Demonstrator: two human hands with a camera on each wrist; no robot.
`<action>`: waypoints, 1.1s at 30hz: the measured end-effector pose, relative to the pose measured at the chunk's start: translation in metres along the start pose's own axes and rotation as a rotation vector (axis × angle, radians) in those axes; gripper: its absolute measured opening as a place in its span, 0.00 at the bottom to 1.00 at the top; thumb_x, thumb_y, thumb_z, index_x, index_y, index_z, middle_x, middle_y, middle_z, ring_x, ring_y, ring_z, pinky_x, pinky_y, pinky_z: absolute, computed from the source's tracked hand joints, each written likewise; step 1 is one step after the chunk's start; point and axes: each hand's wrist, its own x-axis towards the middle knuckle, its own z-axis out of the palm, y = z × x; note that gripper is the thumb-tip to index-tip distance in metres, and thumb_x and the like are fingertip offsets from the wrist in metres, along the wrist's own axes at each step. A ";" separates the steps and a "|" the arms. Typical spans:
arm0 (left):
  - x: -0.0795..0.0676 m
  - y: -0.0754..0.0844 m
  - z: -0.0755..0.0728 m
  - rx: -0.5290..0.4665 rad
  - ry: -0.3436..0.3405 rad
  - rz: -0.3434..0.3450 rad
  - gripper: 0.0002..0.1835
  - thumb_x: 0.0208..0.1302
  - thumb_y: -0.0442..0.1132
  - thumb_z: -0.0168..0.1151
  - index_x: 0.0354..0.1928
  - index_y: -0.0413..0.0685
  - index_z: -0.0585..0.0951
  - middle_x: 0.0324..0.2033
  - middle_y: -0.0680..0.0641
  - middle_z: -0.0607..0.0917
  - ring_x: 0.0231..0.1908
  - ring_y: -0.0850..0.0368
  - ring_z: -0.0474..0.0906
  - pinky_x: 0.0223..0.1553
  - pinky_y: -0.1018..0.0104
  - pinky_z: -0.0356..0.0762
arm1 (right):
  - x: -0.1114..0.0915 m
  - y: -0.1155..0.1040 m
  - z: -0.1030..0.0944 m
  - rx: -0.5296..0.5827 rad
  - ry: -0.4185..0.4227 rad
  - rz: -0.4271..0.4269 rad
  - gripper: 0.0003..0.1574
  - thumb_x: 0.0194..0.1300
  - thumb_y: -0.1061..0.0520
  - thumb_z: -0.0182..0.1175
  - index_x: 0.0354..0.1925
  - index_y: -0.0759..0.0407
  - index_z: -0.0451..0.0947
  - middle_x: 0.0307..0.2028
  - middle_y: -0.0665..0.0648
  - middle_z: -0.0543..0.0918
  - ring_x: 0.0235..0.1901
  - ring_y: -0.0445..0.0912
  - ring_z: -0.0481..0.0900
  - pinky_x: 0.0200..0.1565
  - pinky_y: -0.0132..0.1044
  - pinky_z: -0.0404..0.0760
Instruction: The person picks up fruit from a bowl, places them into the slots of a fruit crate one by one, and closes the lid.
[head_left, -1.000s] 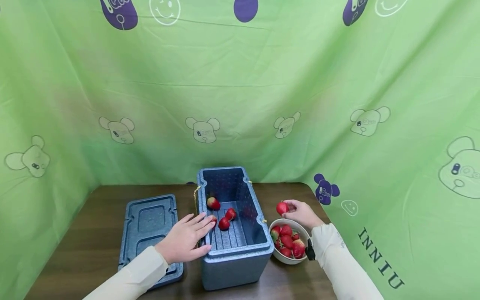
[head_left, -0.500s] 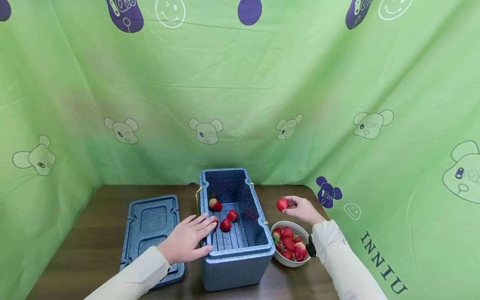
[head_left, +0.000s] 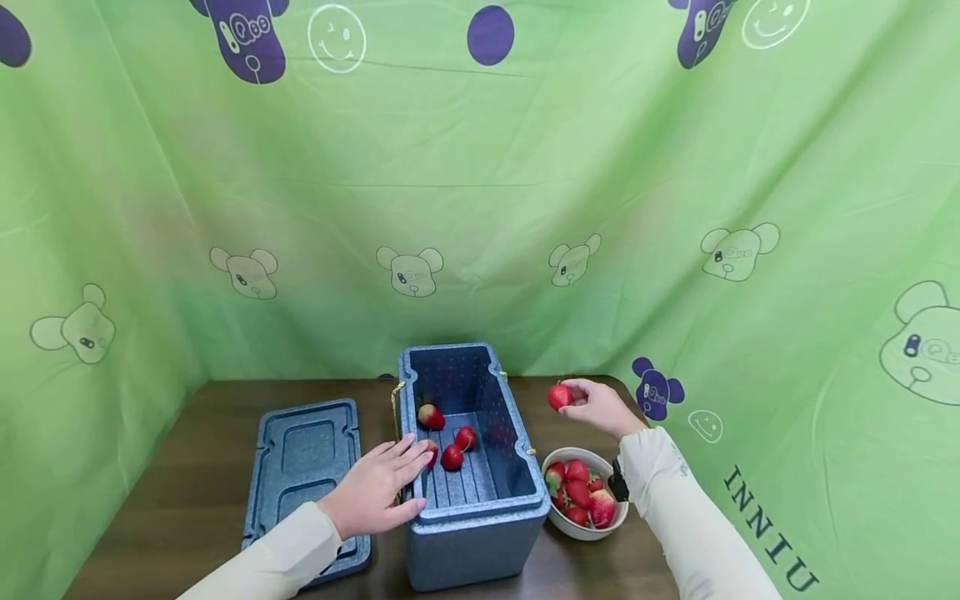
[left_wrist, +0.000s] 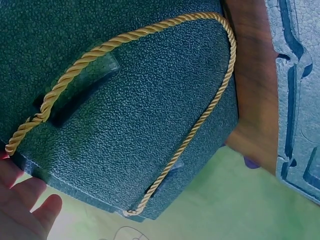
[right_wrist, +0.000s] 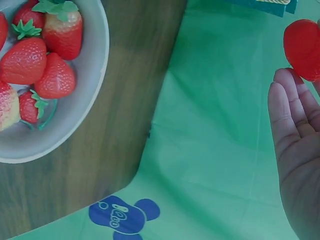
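My right hand (head_left: 602,408) pinches a red strawberry (head_left: 559,396) above and behind a pale bowl (head_left: 551,518); the right wrist view also shows this strawberry (right_wrist: 302,49) at the fingertips. Several more strawberries (head_left: 577,492), some with green leaves, fill the bowl. My left hand (head_left: 375,492) rests with straight fingers on the left rim of a blue-grey foam box (head_left: 480,550). Inside that box lie several strawberries (head_left: 452,457), one partly hidden by my left fingertips. In the left wrist view, a gold rope handle (left_wrist: 192,132) loops along the box's side.
A flat blue-grey lid (head_left: 303,458) lies on the brown wooden table (head_left: 187,467), left of the box. Behind and on both sides hangs a green printed cloth (head_left: 480,200). The bowl stands close to the box's right side.
My right hand has lifted the strawberry slightly up and to the left, away from the bowl. The left hand stays on the box's rim. The head view has shifted a little.
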 end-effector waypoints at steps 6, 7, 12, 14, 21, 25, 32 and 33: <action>-0.001 -0.001 0.000 0.021 0.006 0.003 0.33 0.67 0.56 0.49 0.66 0.41 0.70 0.66 0.44 0.69 0.68 0.45 0.61 0.63 0.47 0.61 | 0.008 -0.013 -0.002 0.005 -0.010 0.000 0.31 0.53 0.63 0.65 0.54 0.76 0.72 0.37 0.64 0.83 0.36 0.50 0.81 0.38 0.38 0.78; -0.001 -0.002 -0.001 0.022 0.009 0.005 0.33 0.67 0.56 0.49 0.66 0.41 0.70 0.66 0.44 0.69 0.68 0.45 0.61 0.63 0.47 0.61 | 0.009 -0.014 -0.002 0.006 -0.011 0.001 0.31 0.54 0.63 0.65 0.55 0.76 0.72 0.37 0.65 0.83 0.36 0.50 0.80 0.38 0.38 0.78; -0.001 -0.003 -0.002 0.024 0.010 0.010 0.33 0.67 0.56 0.49 0.66 0.40 0.70 0.66 0.44 0.69 0.67 0.44 0.61 0.63 0.47 0.61 | 0.017 -0.017 0.001 0.006 -0.008 -0.009 0.31 0.54 0.63 0.65 0.54 0.77 0.72 0.38 0.66 0.83 0.36 0.50 0.81 0.38 0.37 0.78; -0.001 -0.003 -0.002 0.030 0.010 0.009 0.33 0.67 0.56 0.48 0.66 0.40 0.70 0.66 0.44 0.69 0.67 0.44 0.61 0.63 0.47 0.61 | 0.020 -0.018 0.005 0.010 -0.010 -0.014 0.31 0.54 0.63 0.65 0.54 0.77 0.72 0.38 0.66 0.83 0.36 0.50 0.81 0.39 0.37 0.78; -0.001 -0.002 -0.002 0.052 0.025 0.032 0.32 0.67 0.55 0.49 0.64 0.39 0.72 0.64 0.43 0.72 0.66 0.43 0.63 0.62 0.47 0.63 | 0.031 -0.027 0.017 0.012 -0.029 -0.042 0.32 0.52 0.63 0.65 0.54 0.78 0.72 0.39 0.67 0.83 0.37 0.52 0.81 0.40 0.39 0.78; -0.001 -0.002 -0.001 0.060 0.022 0.034 0.32 0.68 0.55 0.49 0.64 0.39 0.72 0.63 0.43 0.73 0.66 0.44 0.63 0.62 0.48 0.63 | 0.039 -0.035 0.021 -0.013 -0.036 -0.058 0.31 0.52 0.63 0.66 0.53 0.76 0.73 0.38 0.66 0.83 0.37 0.53 0.81 0.40 0.40 0.77; 0.001 -0.002 0.002 0.078 0.041 0.044 0.31 0.68 0.55 0.49 0.64 0.40 0.72 0.63 0.43 0.73 0.66 0.44 0.64 0.61 0.48 0.65 | 0.050 -0.051 0.024 -0.021 -0.058 -0.059 0.31 0.51 0.62 0.65 0.53 0.76 0.73 0.40 0.67 0.83 0.40 0.54 0.81 0.42 0.41 0.77; 0.002 -0.002 0.002 0.084 0.044 0.046 0.31 0.67 0.55 0.49 0.64 0.40 0.72 0.63 0.43 0.73 0.66 0.44 0.64 0.61 0.48 0.65 | 0.052 -0.052 0.025 -0.028 -0.062 -0.065 0.31 0.51 0.62 0.65 0.53 0.76 0.73 0.40 0.67 0.83 0.40 0.54 0.81 0.42 0.41 0.77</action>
